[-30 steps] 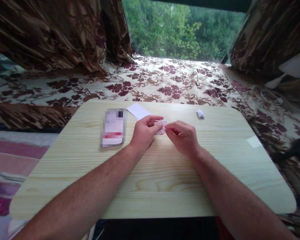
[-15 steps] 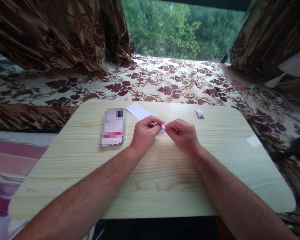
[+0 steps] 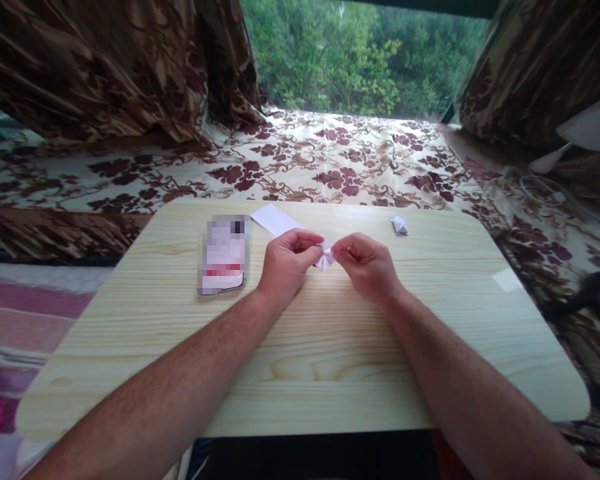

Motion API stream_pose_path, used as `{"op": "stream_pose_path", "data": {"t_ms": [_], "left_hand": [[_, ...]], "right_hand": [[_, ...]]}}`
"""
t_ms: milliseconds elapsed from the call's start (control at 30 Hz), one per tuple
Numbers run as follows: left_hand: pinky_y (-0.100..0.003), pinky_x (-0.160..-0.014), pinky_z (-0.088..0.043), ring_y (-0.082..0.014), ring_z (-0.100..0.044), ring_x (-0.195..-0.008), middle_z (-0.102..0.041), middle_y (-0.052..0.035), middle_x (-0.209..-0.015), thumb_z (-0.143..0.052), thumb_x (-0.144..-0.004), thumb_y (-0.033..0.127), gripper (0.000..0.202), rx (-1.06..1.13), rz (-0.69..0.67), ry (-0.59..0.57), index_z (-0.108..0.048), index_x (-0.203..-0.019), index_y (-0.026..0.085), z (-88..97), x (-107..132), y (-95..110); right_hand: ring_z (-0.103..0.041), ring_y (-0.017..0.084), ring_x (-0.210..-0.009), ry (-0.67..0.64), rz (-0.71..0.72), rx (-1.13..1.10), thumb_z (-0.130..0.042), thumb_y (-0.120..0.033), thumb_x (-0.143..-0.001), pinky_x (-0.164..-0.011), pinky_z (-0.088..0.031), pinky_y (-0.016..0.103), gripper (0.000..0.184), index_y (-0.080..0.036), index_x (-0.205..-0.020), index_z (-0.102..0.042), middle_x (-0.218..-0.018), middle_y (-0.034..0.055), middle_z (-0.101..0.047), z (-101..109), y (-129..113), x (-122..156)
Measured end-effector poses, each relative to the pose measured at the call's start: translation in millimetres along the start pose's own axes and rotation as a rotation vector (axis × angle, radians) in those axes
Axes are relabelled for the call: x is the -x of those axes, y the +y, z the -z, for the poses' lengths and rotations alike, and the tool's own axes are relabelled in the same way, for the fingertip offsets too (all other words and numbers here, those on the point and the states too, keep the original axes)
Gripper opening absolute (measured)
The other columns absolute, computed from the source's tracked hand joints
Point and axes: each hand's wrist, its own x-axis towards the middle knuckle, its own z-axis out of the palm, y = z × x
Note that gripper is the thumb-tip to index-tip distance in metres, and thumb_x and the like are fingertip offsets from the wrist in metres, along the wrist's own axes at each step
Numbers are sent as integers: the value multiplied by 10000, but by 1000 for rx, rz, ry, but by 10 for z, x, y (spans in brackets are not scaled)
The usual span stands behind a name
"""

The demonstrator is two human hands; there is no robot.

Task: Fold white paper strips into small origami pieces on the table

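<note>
Between my two hands, above the middle of the wooden-topped table (image 3: 310,347), is a small piece of folded white paper (image 3: 324,259). My left hand (image 3: 289,261) pinches its left side between thumb and fingers. On its right side, the fingertips of my right hand (image 3: 366,265) are closed on an edge of the same paper. Creases fan out across the part that shows; the rest is covered by my fingers. Behind my left hand lies a flat white paper sheet (image 3: 275,220), partly hidden by that hand.
A blurred-out phone-like object (image 3: 224,255) lies to the left. At the back right sits a small folded paper piece (image 3: 400,226). A pale square patch (image 3: 507,281) is near the right edge. Beyond the table is a ledge with floral cloth (image 3: 340,160).
My fingers have shifted slightly on the folded paper, and more of its creased face shows now. My left hand has moved a little to the left. Other things lie as before.
</note>
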Motion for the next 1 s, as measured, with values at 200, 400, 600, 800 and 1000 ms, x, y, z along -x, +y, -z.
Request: {"op": "stream_pose_path", "data": {"t_ms": [200,400,600,800,1000], "left_hand": [[-251,-549,-534,-132,-635,-589,-660,9,-723,-731,-648,187,395,22,120,-149,-639,-1033,182,19,-1,23],[-235,-549,-531,-135,-646,-608,-669,-5,-702,-704,-673,173,293,-55,119,-237,-640,-959,163,22,13,46],[-212,-524,-494,-126,-633,-581,-671,2,-681,-695,-658,152,260,-81,114,-223,-623,-907,165,7,30,70],[-189,-509,-458,-105,-594,-561,-646,18,-656,-681,-625,111,260,-89,122,-258,-599,-865,169,13,13,56],[-203,-519,-471,-114,-596,-580,-620,34,-657,-670,-622,109,288,-154,142,-303,-570,-882,181,22,9,74]], "right_hand": [[-558,127,-675,-37,55,52,-602,-149,-844,-592,-433,248,107,-195,-805,-689,-764,9,-653,114,-44,-45],[-591,130,-706,-148,57,27,-614,-126,-823,-585,-438,241,105,-185,-807,-699,-795,18,-670,198,-60,-71],[-611,139,-743,-231,50,-12,-637,-133,-809,-601,-462,241,100,-191,-828,-716,-843,28,-681,249,-60,-87],[-613,133,-765,-328,99,33,-605,-74,-804,-648,-478,241,151,-181,-797,-712,-876,38,-671,310,-86,-114],[-598,126,-737,-351,100,47,-589,-70,-803,-636,-457,230,138,-158,-799,-694,-843,37,-668,316,-65,-116]]}}
